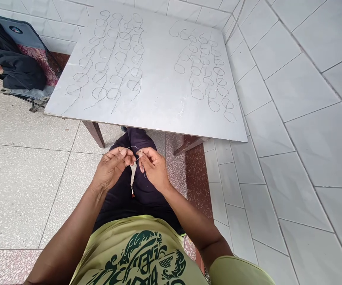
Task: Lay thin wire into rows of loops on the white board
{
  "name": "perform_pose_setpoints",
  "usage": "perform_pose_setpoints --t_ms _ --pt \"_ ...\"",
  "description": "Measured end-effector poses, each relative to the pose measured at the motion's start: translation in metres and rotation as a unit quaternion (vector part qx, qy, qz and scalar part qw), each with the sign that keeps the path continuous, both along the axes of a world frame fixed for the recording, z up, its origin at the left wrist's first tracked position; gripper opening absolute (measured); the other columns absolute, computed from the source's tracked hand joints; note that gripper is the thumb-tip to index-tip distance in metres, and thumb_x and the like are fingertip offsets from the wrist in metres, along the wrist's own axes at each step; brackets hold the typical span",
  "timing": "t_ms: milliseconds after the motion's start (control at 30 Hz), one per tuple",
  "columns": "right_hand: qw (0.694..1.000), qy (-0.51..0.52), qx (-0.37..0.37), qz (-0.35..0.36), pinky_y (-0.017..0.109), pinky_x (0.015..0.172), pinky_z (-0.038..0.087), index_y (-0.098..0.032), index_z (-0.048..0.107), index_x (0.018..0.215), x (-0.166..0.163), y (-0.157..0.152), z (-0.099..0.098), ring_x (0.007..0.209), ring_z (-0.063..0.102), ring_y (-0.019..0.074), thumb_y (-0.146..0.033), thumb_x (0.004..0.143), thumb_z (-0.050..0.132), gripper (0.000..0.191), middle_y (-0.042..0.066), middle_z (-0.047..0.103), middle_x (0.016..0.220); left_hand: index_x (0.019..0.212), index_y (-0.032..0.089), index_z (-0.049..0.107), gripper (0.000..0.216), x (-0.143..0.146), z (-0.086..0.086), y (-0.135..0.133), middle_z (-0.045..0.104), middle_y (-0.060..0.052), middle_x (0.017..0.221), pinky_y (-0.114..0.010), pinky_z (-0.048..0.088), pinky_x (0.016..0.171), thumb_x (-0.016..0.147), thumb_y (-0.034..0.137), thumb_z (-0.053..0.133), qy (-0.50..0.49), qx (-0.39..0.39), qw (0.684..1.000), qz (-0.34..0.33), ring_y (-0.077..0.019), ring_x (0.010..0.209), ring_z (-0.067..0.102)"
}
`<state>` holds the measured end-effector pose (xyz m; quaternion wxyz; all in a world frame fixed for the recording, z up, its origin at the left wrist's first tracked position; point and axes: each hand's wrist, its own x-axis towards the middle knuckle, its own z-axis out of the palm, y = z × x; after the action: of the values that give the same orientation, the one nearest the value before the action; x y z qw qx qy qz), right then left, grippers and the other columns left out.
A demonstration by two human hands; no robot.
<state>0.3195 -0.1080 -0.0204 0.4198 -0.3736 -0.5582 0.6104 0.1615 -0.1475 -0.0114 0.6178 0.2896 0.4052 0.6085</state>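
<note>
My left hand (111, 166) and my right hand (154, 168) meet over my lap, just in front of the table's near edge. Both pinch a thin piece of wire (137, 152) that arches between their fingertips, with a loose end hanging down beside the right hand. On the white board table (156, 95) lie two groups of looped wire strands: a left group (111, 59) of several rows and a right group (206, 71) of several rows.
A folding chair (31, 71) with dark clothes on it stands to the left of the table. A white tiled wall (292, 99) runs along the right side. The floor is tiled, with a reddish strip under the table.
</note>
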Motion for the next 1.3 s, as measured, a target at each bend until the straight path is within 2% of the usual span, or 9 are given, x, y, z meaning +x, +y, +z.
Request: perform_pose_setpoints --t_ms 233,500,800,1000,1133,1300 --pt "1.000 -0.004 0.016 0.012 0.025 0.054 0.041 -0.022 0.064 0.091 0.004 0.004 0.002 0.053 0.050 0.0096 -0.044 0.100 0.057 0.024 -0.003 0.057 0.067 0.094 0.018 0.080 0.017 -0.001 -0.002 0.001 0.060 -0.002 0.063 -0.031 0.051 0.075 0.090 0.033 0.074 0.019 0.004 1.000 0.007 -0.0175 0.078 0.063" --pt "0.999 0.018 -0.002 0.030 0.024 0.053 0.043 -0.022 0.066 0.094 0.007 0.006 0.003 0.052 0.052 0.0092 -0.047 0.099 0.059 0.027 -0.003 0.058 0.067 0.089 0.019 0.081 0.018 -0.004 0.003 0.002 0.067 -0.003 0.068 -0.035 0.051 0.086 0.085 0.037 0.078 0.131 0.003 0.990 0.052 -0.0174 0.076 0.064" --pt "0.995 -0.007 0.074 0.064 0.026 0.063 0.053 -0.020 0.069 0.110 0.023 0.007 -0.001 0.073 0.066 0.0131 -0.044 0.105 0.048 0.032 0.004 0.069 0.088 0.089 0.018 0.080 0.018 -0.008 0.002 0.001 0.072 -0.005 0.076 -0.030 0.050 0.078 0.089 0.035 0.075 0.142 0.003 0.989 0.042 -0.0157 0.074 0.064" --pt "0.995 -0.042 0.050 0.080 0.024 0.059 0.051 -0.019 0.068 0.111 0.031 0.001 -0.006 0.060 0.062 0.0107 -0.038 0.101 0.055 0.025 0.000 0.067 0.077 0.088 0.017 0.080 0.019 -0.010 0.000 0.001 0.072 -0.006 0.077 -0.030 0.050 0.076 0.089 0.035 0.075 0.148 -0.008 0.987 0.055 -0.0153 0.072 0.063" --pt "0.989 -0.097 0.096 0.060 0.022 0.055 0.047 -0.020 0.069 0.116 0.029 -0.002 -0.012 0.055 0.058 0.0092 -0.033 0.102 0.053 0.025 -0.002 0.065 0.073 0.094 0.017 0.081 0.021 -0.008 -0.002 0.001 0.072 -0.006 0.076 -0.030 0.050 0.076 0.089 0.036 0.074 0.155 -0.015 0.986 0.054 -0.0158 0.072 0.063" --pt "0.978 -0.138 0.153 0.046 0.024 0.060 0.050 -0.020 0.070 0.119 0.029 0.000 -0.015 0.063 0.062 0.0113 -0.030 0.102 0.052 0.027 0.001 0.069 0.080 0.094 0.017 0.081 0.022 -0.009 -0.004 0.000 0.074 -0.006 0.079 -0.032 0.051 0.079 0.088 0.037 0.075 0.174 -0.015 0.983 0.056 -0.0170 0.075 0.066"
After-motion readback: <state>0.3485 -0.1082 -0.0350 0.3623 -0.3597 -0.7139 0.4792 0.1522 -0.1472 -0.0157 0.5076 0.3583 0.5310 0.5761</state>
